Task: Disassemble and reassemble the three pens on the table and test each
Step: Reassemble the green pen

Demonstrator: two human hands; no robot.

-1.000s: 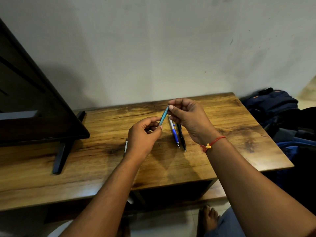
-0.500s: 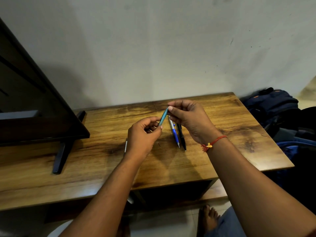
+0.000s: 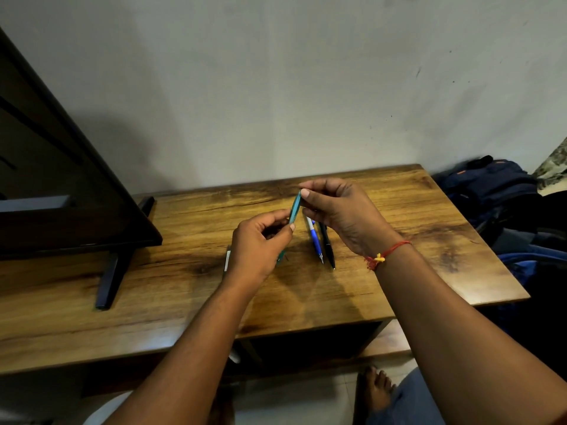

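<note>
A teal pen (image 3: 295,207) is held tilted above the wooden table (image 3: 429,240). My right hand (image 3: 340,214) pinches its upper end between thumb and fingers. My left hand (image 3: 260,243) grips its lower part, and a teal bit shows below that hand. On the table just right of my left hand lie a blue and white pen (image 3: 315,240) and a black pen (image 3: 327,246), side by side, tips toward me. A small pale object (image 3: 227,260) peeks out from behind my left wrist.
A dark flat screen (image 3: 61,185) on black feet stands at the table's left. Dark blue bags (image 3: 497,191) lie on the floor to the right of the table. A bare foot (image 3: 374,391) shows below the table's front edge.
Both hands and the teal pen stay almost in place; my right thumb has shifted slightly on the pen's upper end.
</note>
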